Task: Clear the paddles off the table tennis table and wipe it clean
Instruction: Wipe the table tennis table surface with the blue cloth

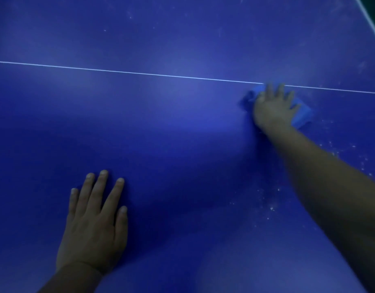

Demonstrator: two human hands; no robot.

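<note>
With fingers spread wide, the right hand (274, 106) presses a crumpled blue cloth (301, 116) flat on the dusty blue table tennis table (182, 123) at its white line (140, 73), while the left hand (93, 225), fingers straight, apparently braces the reach; no paddles show.

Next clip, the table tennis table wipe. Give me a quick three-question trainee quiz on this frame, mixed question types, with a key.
1. True or false: the left hand grips a paddle.
2. Which hand presses the blue cloth? A) left B) right
3. Fill in: the white specks lie on the table beside the right ____.

Key: 1 false, it lies flat on the table; 2 B, the right hand, by the white line; 3 forearm.
</note>
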